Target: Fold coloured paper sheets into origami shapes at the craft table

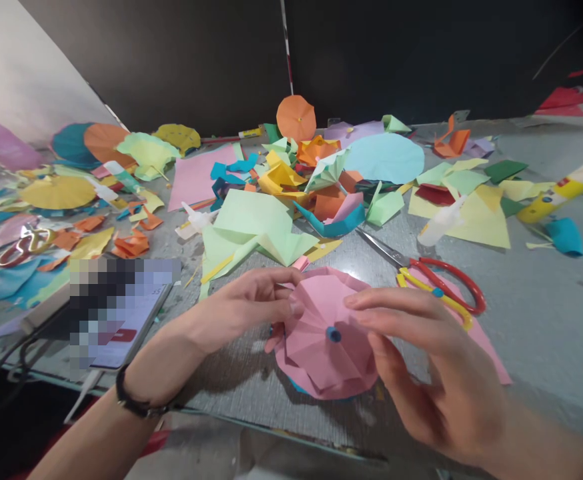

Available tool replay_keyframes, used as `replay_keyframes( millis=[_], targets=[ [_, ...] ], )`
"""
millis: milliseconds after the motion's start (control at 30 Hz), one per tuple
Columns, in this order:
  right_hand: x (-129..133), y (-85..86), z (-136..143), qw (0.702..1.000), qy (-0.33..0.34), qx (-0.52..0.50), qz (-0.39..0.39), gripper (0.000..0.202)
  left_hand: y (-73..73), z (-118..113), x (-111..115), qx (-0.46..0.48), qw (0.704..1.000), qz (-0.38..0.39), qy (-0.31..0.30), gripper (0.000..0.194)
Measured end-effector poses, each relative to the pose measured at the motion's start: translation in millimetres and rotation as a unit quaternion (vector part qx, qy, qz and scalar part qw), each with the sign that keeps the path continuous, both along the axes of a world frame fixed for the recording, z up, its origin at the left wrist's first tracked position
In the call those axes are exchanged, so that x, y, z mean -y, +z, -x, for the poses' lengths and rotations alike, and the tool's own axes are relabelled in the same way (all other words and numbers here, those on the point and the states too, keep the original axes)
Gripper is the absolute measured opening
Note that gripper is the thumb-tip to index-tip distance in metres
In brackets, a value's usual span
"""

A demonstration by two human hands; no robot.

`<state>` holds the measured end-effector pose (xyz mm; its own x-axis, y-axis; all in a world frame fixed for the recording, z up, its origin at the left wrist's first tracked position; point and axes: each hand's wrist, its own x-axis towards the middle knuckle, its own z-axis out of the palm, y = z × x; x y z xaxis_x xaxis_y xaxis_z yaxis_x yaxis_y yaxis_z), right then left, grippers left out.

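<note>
A round pink pleated paper piece (pixel 316 363) with a small blue rolled tip (pixel 333 334) at its centre is near the table's front edge. Some blue paper shows beneath its lower rim. My left hand (pixel 256 307) grips its left side, thumb on top and other fingers partly hidden under the rim. My right hand (pixel 421 353) is at its right side, fingers apart, the fingertips resting on or just over the pink paper; the frame does not settle which.
Red and yellow scissors (pixel 444 283) lie right of the pink piece, blades toward the paper scraps. Glue bottles (pixel 441 220) and a yellow glue stick (pixel 561 190) are further right. A phone (pixel 131 320) with a cable lies left. Light green paper (pixel 251 217) lies behind my hands.
</note>
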<state>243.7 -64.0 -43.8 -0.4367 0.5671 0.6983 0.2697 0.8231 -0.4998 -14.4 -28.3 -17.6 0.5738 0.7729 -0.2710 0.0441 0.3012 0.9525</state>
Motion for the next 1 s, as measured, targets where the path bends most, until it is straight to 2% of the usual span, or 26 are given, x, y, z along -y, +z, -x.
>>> replay_keyframes(
  millis=[233, 500, 600, 867, 1000],
  targets=[
    [-4.9, -2.3, -0.9, 0.998, -0.029, -0.059, 0.016, 0.050, -3.2, 4.9, -2.6, -0.024, 1.000, -0.003, -0.011, 0.020],
    [-9.1, -2.6, 1.4, 0.991, -0.098, -0.085, 0.023, 0.041, -0.5, 6.4, -2.1, -0.023, 1.000, 0.005, -0.007, 0.020],
    [-9.7, -1.6, 0.4, 0.994, -0.067, -0.082, 0.037, 0.042, 0.1, 7.4, -2.1, -0.021, 1.000, 0.017, -0.014, 0.021],
    [-0.6, -6.1, 4.8, 0.993, 0.076, -0.063, 0.069, 0.050, -0.2, 3.9, -1.4, 0.008, 1.000, 0.018, -0.020, 0.026],
    [-0.1, -9.3, 7.5, 0.990, 0.089, -0.076, 0.072, 0.052, 1.6, 1.3, -1.5, 0.014, 0.999, 0.028, -0.022, 0.030]
  ],
)
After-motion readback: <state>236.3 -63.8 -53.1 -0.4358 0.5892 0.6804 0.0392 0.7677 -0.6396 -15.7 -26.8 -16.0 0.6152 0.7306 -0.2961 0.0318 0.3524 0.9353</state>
